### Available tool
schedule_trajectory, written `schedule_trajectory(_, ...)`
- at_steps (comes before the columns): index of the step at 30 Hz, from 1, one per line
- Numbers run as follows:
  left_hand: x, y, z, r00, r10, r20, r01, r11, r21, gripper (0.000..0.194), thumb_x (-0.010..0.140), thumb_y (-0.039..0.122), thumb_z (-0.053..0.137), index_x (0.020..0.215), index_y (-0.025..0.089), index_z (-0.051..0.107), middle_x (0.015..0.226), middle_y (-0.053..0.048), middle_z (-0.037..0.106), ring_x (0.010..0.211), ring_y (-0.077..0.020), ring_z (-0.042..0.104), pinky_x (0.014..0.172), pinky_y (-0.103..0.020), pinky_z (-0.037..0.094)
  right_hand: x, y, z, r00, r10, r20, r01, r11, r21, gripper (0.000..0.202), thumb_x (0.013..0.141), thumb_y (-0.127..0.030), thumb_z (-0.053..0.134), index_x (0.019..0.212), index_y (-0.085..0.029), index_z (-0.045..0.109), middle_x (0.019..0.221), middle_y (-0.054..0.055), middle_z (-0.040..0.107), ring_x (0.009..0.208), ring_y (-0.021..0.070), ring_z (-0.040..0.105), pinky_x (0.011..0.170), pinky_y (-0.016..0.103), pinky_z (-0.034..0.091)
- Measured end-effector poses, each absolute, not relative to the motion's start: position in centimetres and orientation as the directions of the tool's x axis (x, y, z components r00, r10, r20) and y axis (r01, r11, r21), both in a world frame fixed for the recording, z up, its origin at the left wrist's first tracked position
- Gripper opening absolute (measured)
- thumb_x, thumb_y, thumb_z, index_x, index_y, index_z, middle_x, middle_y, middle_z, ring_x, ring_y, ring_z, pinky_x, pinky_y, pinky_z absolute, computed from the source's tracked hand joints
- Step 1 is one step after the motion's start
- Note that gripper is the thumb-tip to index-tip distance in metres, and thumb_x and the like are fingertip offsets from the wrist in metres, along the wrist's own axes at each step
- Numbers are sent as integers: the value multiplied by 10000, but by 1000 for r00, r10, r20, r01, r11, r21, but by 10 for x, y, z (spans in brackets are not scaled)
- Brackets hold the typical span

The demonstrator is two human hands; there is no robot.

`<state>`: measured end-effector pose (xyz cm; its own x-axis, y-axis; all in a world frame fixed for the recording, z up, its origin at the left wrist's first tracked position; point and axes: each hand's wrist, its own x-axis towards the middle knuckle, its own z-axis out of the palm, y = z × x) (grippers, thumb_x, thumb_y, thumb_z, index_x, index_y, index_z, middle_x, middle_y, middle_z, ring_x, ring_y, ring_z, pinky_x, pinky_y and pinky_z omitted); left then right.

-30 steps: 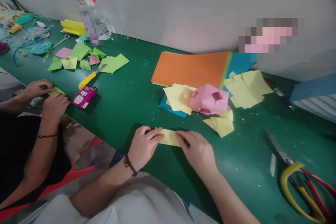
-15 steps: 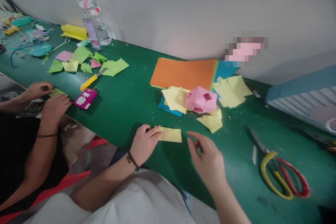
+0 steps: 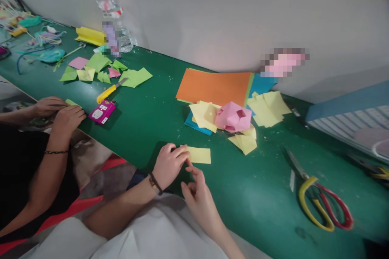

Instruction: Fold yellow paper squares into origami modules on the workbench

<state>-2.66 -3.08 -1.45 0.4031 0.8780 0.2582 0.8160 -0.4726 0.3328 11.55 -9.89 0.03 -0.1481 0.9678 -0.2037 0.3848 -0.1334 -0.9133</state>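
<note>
A folded yellow paper strip (image 3: 199,155) lies flat on the green table (image 3: 133,129) near its front edge. My left hand (image 3: 168,166) holds the strip's left end, fingers pressed on it. Just below that end, my right hand (image 3: 197,192) points its index finger at the strip's lower edge by my left fingertips; its thumb is apart and it holds nothing. Beyond the strip sit a pink folded paper ball (image 3: 233,117), yellow sheets (image 3: 204,115) and more yellow squares (image 3: 269,108).
Orange paper (image 3: 214,87) lies at the back. Scissors (image 3: 316,198) rest at the right, beside a blue striped box (image 3: 349,117). Left are a yellow cutter (image 3: 106,94), a magenta box (image 3: 102,112), green scraps (image 3: 136,77), a bottle (image 3: 106,4) and another person's hands (image 3: 67,119).
My right hand has moved left, from beyond the strip's right end to beside my left fingertips. My left hand stays on the strip. The view has shifted slightly.
</note>
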Motion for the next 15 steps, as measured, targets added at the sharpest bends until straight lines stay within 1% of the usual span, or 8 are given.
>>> schedule_trajectory(2,-26,-30,-13,400,878,264,816,-472,334,191,898,224,594,1066,267,673,1252,8,643,932,-201,474,801,-347,467,117,-100,1,-126,966,-227,384,-164,-909,284,903,-315,430,1165,-209,404,1314,178,547,488,61,531,512,271,506)
schedule_trajectory(4,-26,-30,-12,400,875,272,814,-476,334,186,917,239,568,1066,258,677,1229,-7,654,922,-198,475,797,-345,465,121,-102,-1,-87,965,-246,379,-196,-905,290,910,-350,429,1164,-211,402,1424,222,447,473,53,530,506,280,517)
schedule_trajectory(5,-26,-30,-11,401,873,277,813,-478,333,189,925,242,554,1067,253,678,1221,-12,658,916,-197,476,794,-344,464,124,-104,-2,-57,967,-249,381,-210,-901,298,912,-369,432,1163,-212,398,1454,236,408,463,50,527,496,280,517)
schedule_trajectory(7,-27,-29,-10,403,870,285,811,-484,330,191,934,248,541,1066,244,679,1213,-16,662,909,-195,478,793,-342,460,134,-106,-3,16,968,-250,394,-236,-888,315,913,-407,441,1156,-212,392,1468,252,388,434,46,511,455,274,504)
schedule_trajectory(9,-27,-29,-10,406,866,291,811,-488,322,189,935,248,541,1064,244,678,1214,-8,662,909,-195,480,800,-348,455,147,-108,-4,96,967,-234,428,-253,-868,329,911,-440,449,1139,-212,385,1446,257,423,401,45,491,398,260,474)
schedule_trajectory(11,-27,-30,-9,409,865,291,814,-490,312,186,934,241,542,1062,248,677,1215,1,662,911,-197,482,808,-358,450,161,-108,-2,162,969,-188,504,-245,-828,326,912,-450,458,1123,-210,392,1389,239,500,378,47,477,364,246,447)
schedule_trajectory(13,-26,-30,-9,413,863,290,817,-492,300,185,933,224,540,1051,251,680,1204,0,665,913,-196,484,810,-363,448,172,-104,0,198,977,-76,634,-187,-751,300,911,-435,480,1098,-202,443,1300,200,586,381,49,478,366,234,435)
schedule_trajectory(15,-27,-29,-9,420,860,290,819,-497,288,182,930,212,542,1034,252,686,1187,-10,668,915,-195,486,810,-363,448,177,-96,3,181,977,109,773,-73,-631,236,911,-402,506,1025,-196,528,1180,147,648,428,57,505,411,222,443)
